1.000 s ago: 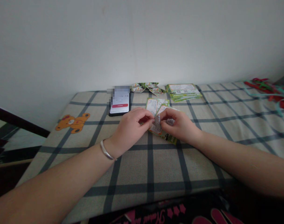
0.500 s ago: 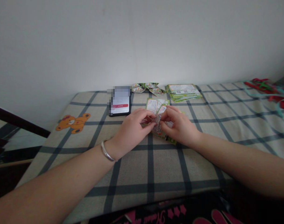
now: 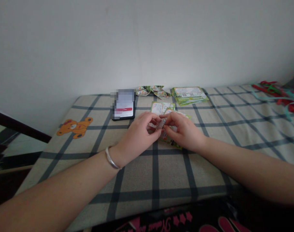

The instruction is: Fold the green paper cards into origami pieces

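White printed paper (image 3: 160, 124) in both hands (image 3: 143, 128) (image 3: 185, 130)

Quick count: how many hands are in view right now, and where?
2. The left hand is left of the printed paper piece, the right hand right of it; their fingertips meet at it. Some fingers are partly hidden, but no other hand shows.

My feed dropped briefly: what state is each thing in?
Small paper: gripped, partly hidden
Left hand: holding small paper
Right hand: pinching small paper
Loose leaflets: overlapping, partly covered
Leaflet stack: unevenly piled
Folded papers: creased, bunched
Phone: screen lit
Bracelet: worn
Coloured strips: jumbled
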`<action>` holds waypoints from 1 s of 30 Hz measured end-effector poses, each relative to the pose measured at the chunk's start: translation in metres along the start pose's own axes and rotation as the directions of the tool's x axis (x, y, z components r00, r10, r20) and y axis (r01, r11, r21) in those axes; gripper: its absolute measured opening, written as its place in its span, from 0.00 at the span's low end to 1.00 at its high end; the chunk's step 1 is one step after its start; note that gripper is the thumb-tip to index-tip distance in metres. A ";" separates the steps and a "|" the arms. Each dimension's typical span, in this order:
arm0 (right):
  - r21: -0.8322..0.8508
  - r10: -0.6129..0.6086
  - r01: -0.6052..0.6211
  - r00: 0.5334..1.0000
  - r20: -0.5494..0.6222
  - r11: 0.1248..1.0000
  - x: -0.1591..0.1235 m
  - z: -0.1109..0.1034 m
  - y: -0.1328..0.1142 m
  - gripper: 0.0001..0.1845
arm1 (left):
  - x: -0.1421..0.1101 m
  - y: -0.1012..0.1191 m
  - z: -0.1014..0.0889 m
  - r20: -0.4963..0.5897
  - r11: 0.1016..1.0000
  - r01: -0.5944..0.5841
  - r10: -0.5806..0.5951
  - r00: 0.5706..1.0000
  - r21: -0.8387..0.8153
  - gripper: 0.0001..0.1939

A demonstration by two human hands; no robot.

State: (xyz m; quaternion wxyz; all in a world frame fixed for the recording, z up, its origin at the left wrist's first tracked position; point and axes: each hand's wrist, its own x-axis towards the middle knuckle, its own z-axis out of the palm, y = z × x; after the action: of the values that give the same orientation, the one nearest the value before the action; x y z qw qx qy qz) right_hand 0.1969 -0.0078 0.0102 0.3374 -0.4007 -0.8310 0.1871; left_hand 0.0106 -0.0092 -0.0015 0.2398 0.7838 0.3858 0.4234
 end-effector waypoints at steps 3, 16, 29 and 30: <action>0.004 0.012 -0.012 1.000 0.003 1.000 0.000 -0.001 0.000 0.05 | 0.000 -0.001 0.001 0.010 0.999 0.011 -0.010 1.000 -0.035 0.14; -0.121 -0.032 0.025 0.998 -0.050 0.992 -0.001 0.000 0.006 0.04 | 0.005 -0.006 0.000 0.113 0.960 0.126 -0.101 0.988 -0.251 0.11; -0.179 -0.009 -0.001 0.999 -0.053 0.984 -0.001 -0.002 0.009 0.08 | 0.004 -0.016 -0.007 0.119 0.999 0.047 -0.045 0.992 -0.008 0.13; -0.181 -0.007 -0.003 0.999 -0.054 0.983 -0.001 -0.001 0.010 0.09 | 0.004 -0.015 -0.008 0.125 0.999 0.048 -0.048 0.991 -0.001 0.13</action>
State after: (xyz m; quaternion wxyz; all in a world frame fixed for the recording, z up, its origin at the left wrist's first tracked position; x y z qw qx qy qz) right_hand 0.2037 -0.0027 0.0050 0.3222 -0.4336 -0.8356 0.0994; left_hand -0.0006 0.0036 -0.0063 0.2752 0.7987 0.3879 0.3685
